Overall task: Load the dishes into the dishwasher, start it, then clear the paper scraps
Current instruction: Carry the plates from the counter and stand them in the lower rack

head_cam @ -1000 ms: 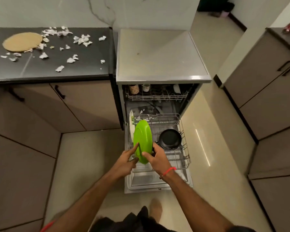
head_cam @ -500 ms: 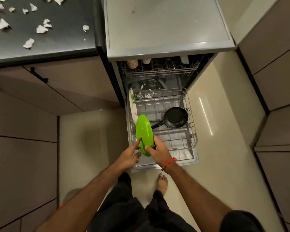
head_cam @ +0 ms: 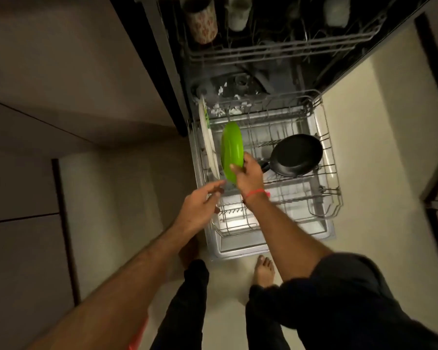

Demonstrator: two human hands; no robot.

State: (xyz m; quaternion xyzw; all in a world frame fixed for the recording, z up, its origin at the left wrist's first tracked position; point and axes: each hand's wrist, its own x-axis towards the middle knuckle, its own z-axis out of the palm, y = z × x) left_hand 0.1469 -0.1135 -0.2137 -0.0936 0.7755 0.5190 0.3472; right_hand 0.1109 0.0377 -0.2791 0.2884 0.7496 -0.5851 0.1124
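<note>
A green plate (head_cam: 231, 150) stands on edge over the left side of the pulled-out lower rack (head_cam: 324, 198). My right hand (head_cam: 248, 175) grips its near rim, thumb on the front face. My left hand (head_cam: 200, 208) hovers just left of the plate with fingers spread and holds nothing. A white plate (head_cam: 208, 145) stands upright against the rack's left wall, beside the green one. A black frying pan (head_cam: 297, 155) lies in the rack to the right.
The upper rack (head_cam: 276, 50) holds a patterned cup (head_cam: 202, 21) and a white mug (head_cam: 238, 15). Brown cabinet fronts (head_cam: 61, 97) stand to the left. My bare feet (head_cam: 264, 271) are on the floor by the open dishwasher door (head_cam: 238, 248).
My left hand has let go of the green plate and drawn back. My right hand has carried the plate down into the rack. The camera has tilted down and closer.
</note>
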